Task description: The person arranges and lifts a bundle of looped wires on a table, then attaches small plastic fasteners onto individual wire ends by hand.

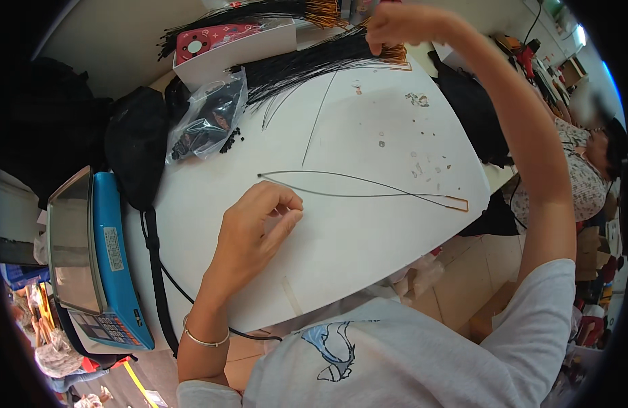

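Note:
On the white table lies one thin black wire loop [341,195], with a bent copper-coloured rectangular end [458,204] on the right and a small dark tip on the left. Just below that tip is my left hand [249,228], its fingers curled and the thumb close to the index finger. Whether anything small is pinched there cannot be seen. My right hand [404,27] reaches far across, closed over the copper ends of a thick bundle of black wires [307,64]. What its fingers grip is hidden. A single loose wire [319,122] trails from the bundle.
A clear plastic bag [208,122] of small black pieces sits left, some spilled beside it. Behind it are a white box [236,51] with a red patterned item and another wire bundle [259,17]. A blue scale [117,251] stands left. Another person [579,163] sits right.

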Available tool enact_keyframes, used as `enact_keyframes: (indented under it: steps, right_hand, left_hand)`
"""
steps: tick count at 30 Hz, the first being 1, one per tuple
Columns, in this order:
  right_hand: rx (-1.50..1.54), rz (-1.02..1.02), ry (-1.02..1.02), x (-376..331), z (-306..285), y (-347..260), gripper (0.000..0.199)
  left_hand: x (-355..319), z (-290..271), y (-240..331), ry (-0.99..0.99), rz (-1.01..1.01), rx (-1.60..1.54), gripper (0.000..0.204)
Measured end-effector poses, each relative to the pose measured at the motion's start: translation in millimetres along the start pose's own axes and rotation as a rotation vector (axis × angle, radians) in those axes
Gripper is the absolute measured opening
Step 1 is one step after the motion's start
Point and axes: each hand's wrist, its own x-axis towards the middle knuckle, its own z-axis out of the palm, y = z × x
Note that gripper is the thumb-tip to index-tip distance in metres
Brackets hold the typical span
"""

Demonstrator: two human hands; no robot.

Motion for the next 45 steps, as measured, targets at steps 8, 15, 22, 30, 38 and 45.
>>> enact_keyframes:
  steps: [8,15,22,30,38,45]
  right_hand:
    - [0.63,-0.166,0.067,-18,-104,-39,0.028]
    - [1.221,-0.464,0.081,-60,-52,-90,0.017]
    - [0.538,-0.417,0.276,-104,83,-111,0.031]
    - [0.424,-0.204,0.215,-127,115,-54,0.031]
    - [0.801,-0.256,0.4,-80,104,-103,0.036]
    - [1.15,-0.398,-0.02,-52,99,-149,0.018]
  left_hand:
    - [-1,4,-8,0.096,0.293,0.545,0.007]
    - [-13,-12,19,-0.027,0.039,-0.045,0.005]
    - [24,-29,55,0.246,0.051,-1.322,0.016]
    - [27,-15,5,0.437,0.047,-0.942,0.018]
    - [23,3,-3,0.317,0.134,-0.344,0.017]
    - [20,6,-7,0.166,0.077,-0.412,0.018]
